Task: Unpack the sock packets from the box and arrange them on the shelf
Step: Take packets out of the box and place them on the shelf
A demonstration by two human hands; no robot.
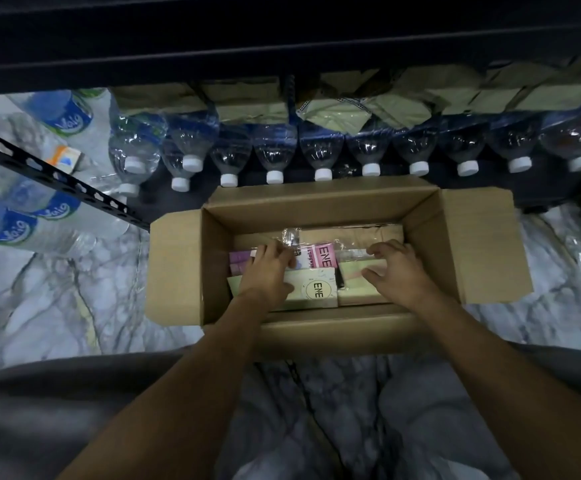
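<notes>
Both hands are down inside the open box (316, 336), set apart from each other. The left hand (267, 270) lies over the packets at the left side, its fingers bent down onto the clear wrap of a pink packet (320, 258); whether it pinches that packet cannot be told. The right hand (397, 269) is at the right side, fingers curled and thumb spread above a pale green packet (353, 295); contact and grip cannot be told. The sock packets are all in the bottom of the box, lying flat and close together: the pink one in the middle, a white packet (316, 289) with a round "ENE" label just in front of it, purple packets (239, 262) partly under the left hand, the pale green one at the right. The box flaps are folded outward on all sides. The box stands on a marble floor (57, 289), its far side against the bottom of a dark shelf (282, 46). On that low shelf a row of bottles (275, 150) lies with white caps toward the box, and khaki packs (334, 112) are stacked behind them. A slotted bar (57, 181) runs slantwise at the left, with blue-labelled bottles (64, 112) lying loose around it.
</notes>
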